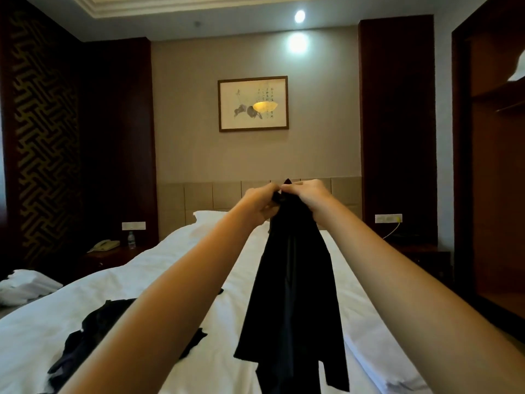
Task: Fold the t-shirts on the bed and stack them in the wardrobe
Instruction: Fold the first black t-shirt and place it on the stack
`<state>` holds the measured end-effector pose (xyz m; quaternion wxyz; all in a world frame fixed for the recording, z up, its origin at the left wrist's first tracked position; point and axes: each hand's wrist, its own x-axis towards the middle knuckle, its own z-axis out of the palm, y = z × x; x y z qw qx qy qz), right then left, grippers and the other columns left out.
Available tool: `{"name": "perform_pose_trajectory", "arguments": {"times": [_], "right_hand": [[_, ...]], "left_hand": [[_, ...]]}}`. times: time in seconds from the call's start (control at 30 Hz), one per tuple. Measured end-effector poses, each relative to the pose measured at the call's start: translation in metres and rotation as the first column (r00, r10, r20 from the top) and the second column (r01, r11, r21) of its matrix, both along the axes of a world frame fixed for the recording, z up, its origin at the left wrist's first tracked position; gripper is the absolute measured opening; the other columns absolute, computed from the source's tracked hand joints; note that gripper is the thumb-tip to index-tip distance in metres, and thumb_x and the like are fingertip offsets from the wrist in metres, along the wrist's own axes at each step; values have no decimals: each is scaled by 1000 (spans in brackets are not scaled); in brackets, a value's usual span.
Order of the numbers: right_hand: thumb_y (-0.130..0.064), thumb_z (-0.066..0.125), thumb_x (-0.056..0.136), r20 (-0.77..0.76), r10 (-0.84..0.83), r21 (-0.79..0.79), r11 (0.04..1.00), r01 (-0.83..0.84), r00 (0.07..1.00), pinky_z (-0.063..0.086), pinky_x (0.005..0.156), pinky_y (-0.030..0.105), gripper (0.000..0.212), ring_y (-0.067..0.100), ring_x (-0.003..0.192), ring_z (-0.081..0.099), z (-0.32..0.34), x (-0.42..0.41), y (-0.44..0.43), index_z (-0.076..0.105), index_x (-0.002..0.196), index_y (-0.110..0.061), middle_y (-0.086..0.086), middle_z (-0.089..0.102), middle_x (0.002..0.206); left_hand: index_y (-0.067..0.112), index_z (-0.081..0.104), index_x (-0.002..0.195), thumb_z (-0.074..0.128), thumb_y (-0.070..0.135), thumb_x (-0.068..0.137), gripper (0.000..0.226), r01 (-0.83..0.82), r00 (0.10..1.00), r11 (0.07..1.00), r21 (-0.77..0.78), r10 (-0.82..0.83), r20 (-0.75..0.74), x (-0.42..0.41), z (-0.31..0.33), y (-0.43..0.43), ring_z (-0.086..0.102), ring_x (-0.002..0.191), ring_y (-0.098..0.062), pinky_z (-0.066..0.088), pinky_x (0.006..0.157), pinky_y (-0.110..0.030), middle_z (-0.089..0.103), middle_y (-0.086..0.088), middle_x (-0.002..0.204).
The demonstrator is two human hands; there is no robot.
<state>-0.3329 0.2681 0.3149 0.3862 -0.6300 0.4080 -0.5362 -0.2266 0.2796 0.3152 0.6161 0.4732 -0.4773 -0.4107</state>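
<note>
- The person stands at the foot of the white-sheeted bed (136,282), both bare arms stretched out over it.
- The left hand (260,204) and the right hand (308,194) meet at chest height, knuckles almost touching, fingers curled tight and each pinching the top edge of the black cotton t-shirt (295,294).
- That shirt hangs bunched and lengthwise from the two grips, its lower end trailing down over the middle of the mattress.
- A heap of dark crumpled garments (91,334) lies on the sheet to the left, partly hidden behind the left forearm.
- A white pillow (207,218) sits at the head of the bed, under a framed ink painting (252,103) on the beige wall.
- The dark wooden wardrobe (500,172) stands open on the right, well apart from the shirt.
- A pale telephone (103,245) and a clear water bottle (131,240) rest on the left nightstand.
</note>
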Motion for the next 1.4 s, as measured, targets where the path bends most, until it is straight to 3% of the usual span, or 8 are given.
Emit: {"name": "perform_pose_trajectory", "arguments": {"times": [0.2, 0.53, 0.7, 0.8, 0.93, 1.03, 1.13, 1.4], "right_hand": [[-17, 66, 87, -110, -51, -215, 976, 27, 993, 50, 95, 43, 15, 28, 99, 66, -12, -14, -6, 72, 98, -8, 14, 71, 100], [-15, 58, 93, -173, -199, -385, 915, 120, 965, 47, 96, 38, 21, 23, 104, 62, -17, -31, -8, 72, 104, -4, 10, 70, 107], [-14, 56, 94, -207, -159, -387, 919, 69, 965, 47, 98, 41, 21, 23, 104, 62, -22, -32, -9, 71, 105, -5, 10, 69, 107], [-12, 55, 94, -141, -117, -356, 932, 60, 983, 49, 96, 40, 19, 24, 102, 63, -28, -33, -10, 70, 104, -6, 7, 69, 101], [-11, 51, 96, -34, -2, -288, 957, -7, 999, 54, 88, 34, 17, 21, 93, 64, -40, -37, -7, 67, 96, -13, 0, 66, 89], [-10, 52, 96, 26, 5, -262, 965, 2, 1000, 53, 89, 34, 17, 21, 94, 63, -55, -37, -9, 68, 98, -10, 5, 67, 94], [-8, 54, 94, 62, -14, -223, 974, 28, 998, 52, 92, 36, 14, 23, 97, 63, -71, -37, -13, 68, 95, -13, 6, 67, 95], [-1, 57, 90, 44, -24, -225, 974, 34, 999, 51, 81, 29, 26, 17, 86, 60, -89, -43, -20, 53, 82, -25, 0, 62, 87]], "left_hand": [[3, 58, 87, 57, 14, 92, 12, 112, 993, 994, 19, -111, -39, 5, -2, -4, 61, 69, -10, 51, 47, -12, 62, -7, 84], [-5, 60, 109, 49, 10, 97, 22, 232, 972, 971, 49, -234, 30, -7, 5, 9, 66, 57, -10, 54, 52, -14, 63, -9, 84], [-2, 64, 87, 61, 9, 90, 12, 91, 957, 996, -14, -84, 279, -8, 0, 12, 62, 60, -9, 52, 49, -12, 62, -8, 76], [8, 62, 76, 67, 17, 87, 15, 20, 898, 995, -97, 24, 439, -9, -5, 9, 60, 63, -10, 56, 60, -16, 61, -5, 75], [8, 61, 108, 66, 21, 87, 26, 75, 764, 969, -236, 97, 638, -9, -18, 5, 61, 89, -18, 53, 84, -31, 63, -4, 95], [4, 65, 110, 54, 23, 94, 27, 114, 648, 965, -236, 107, 754, -13, -33, 3, 61, 87, -20, 52, 77, -27, 66, -9, 93], [5, 65, 101, 50, 23, 97, 24, 76, 564, 957, -278, 189, 804, -16, -49, -1, 48, 64, -7, 36, 50, -9, 52, 4, 69], [-1, 60, 98, 42, 14, 98, 24, 3, 518, 859, -511, 436, 736, -24, -78, -13, 57, 91, -33, 32, 65, -29, 65, -18, 96]]}}
